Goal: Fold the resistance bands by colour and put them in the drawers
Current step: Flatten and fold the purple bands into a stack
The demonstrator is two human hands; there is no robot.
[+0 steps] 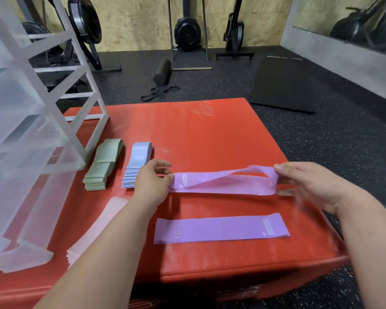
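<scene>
A purple resistance band (223,182) is stretched between my hands above the red mat (198,134). My left hand (153,182) pinches its left end and my right hand (303,184) pinches its right end, where the loop gapes. A stack of flat purple bands (221,228) marked 10 lb lies nearer me. Folded green bands (101,166) and folded blue bands (136,166) sit in piles to the left. Pink bands (98,228) lie partly under my left forearm. The translucent plastic drawer unit (25,139) stands at the left.
The red mat's front edge drops off just below the flat purple stack. Beyond the mat lie a black foam roller (163,71), black loop bands (158,92) and a black floor mat (285,83). Gym machines stand against the wooden back wall.
</scene>
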